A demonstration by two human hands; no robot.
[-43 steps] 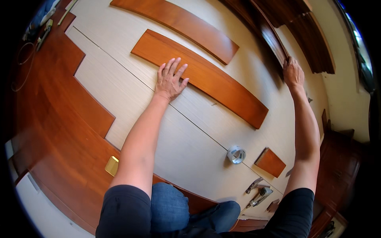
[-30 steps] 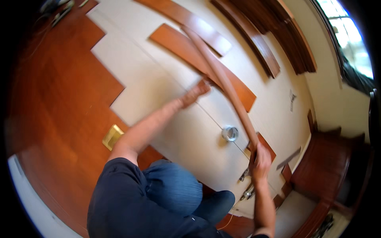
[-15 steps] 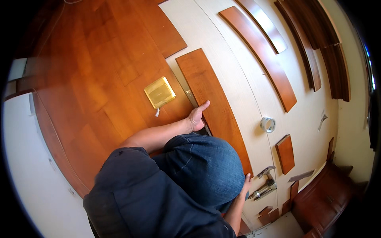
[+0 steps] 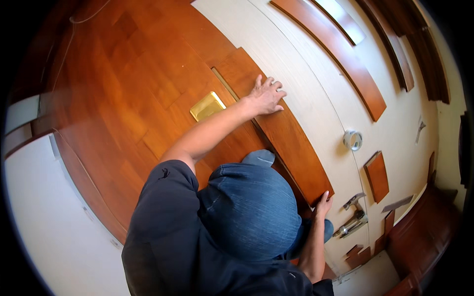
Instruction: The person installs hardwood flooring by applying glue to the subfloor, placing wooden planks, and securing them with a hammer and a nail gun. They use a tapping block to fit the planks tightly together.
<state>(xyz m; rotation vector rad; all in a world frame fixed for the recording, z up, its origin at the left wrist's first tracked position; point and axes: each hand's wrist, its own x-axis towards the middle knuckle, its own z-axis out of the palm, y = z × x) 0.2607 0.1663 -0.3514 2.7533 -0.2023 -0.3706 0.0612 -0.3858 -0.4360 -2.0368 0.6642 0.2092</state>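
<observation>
A long orange-brown plank lies along the edge of the laid wooden floor, with a narrow gap showing between them. My left hand rests across the plank's far half, fingers spread. At the near end, my right hand grips the plank's corner beside my denim-covered knee. A gold square floor fitting sits just left of my left hand. Right of my right hand lie a hammer and a metal tool.
Loose planks and darker stacked boards lie on pale underlay toward the wall. A tape roll, short board and metal bar are to the right. A white surface borders the floor at left.
The plank has come from the upper right to beside the laid floor and shifted closer against it. My left hand has moved from its side edge onto its top, fingers spreading.
</observation>
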